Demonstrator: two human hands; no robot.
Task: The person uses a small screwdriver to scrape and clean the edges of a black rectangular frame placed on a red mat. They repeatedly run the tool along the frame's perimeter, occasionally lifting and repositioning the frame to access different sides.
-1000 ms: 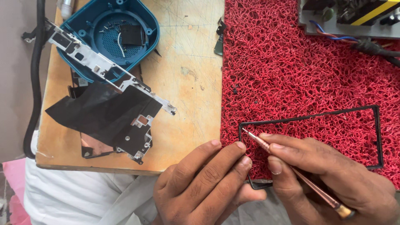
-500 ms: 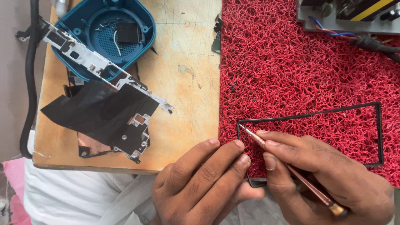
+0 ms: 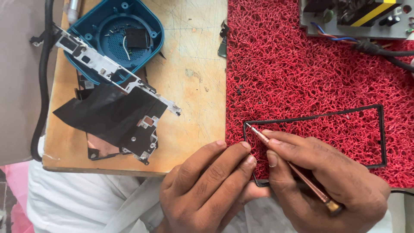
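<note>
A thin black rectangular frame [image 3: 327, 114] lies on a red looped mat [image 3: 297, 73]. My right hand [image 3: 327, 181] grips a slim copper-coloured pointed tool [image 3: 276, 149], whose tip touches the frame's near left corner. My left hand [image 3: 207, 185] rests beside it, fingertips pressing on the frame's left side at the mat's edge. The frame's near side is partly hidden under both hands.
A wooden board [image 3: 194, 86] carries a black shielded metal plate [image 3: 116, 116], a silver bracket [image 3: 103, 64] and a blue plastic housing [image 3: 116, 34]. A circuit board with wires [image 3: 353, 17] sits at the mat's far right. A black cable [image 3: 41, 86] runs down the left.
The view has shifted slightly; my hands and the tool keep nearly the same position at the frame's corner.
</note>
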